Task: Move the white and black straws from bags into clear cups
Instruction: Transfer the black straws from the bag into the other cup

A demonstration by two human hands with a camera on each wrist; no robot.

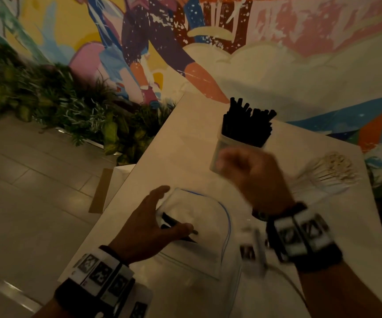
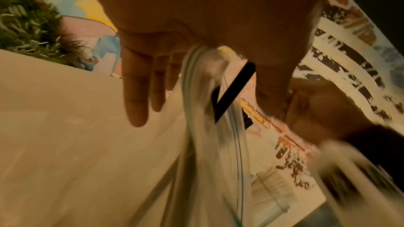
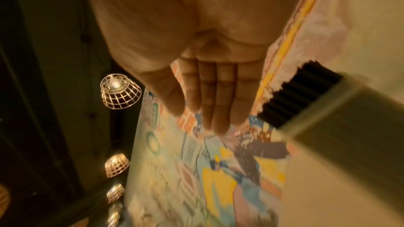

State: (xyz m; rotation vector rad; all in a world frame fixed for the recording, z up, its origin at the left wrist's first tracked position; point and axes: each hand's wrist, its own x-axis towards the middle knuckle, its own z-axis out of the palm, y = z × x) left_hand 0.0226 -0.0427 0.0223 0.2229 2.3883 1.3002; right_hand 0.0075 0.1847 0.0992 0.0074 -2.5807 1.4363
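Note:
A clear cup (image 1: 222,154) packed with black straws (image 1: 249,122) stands upright at the middle of the white table (image 1: 162,152). My right hand (image 1: 242,173), blurred, hovers just in front of it; in the right wrist view its fingers (image 3: 218,101) are straight and hold nothing, with the cup (image 3: 349,127) beside them. My left hand (image 1: 176,210) holds the mouth of a clear zip bag (image 1: 208,216) between thumb and fingers. A few black straws (image 1: 174,223) lie inside the bag under the thumb. In the left wrist view one black straw (image 2: 236,89) shows through the bag (image 2: 205,127).
A cup of white straws (image 1: 332,168) sits at the table's right side. A second flat clear bag (image 1: 192,267) lies near the front edge. Green plants (image 1: 47,99) and a tiled floor (image 1: 36,180) are off the table's left edge. A painted wall stands behind.

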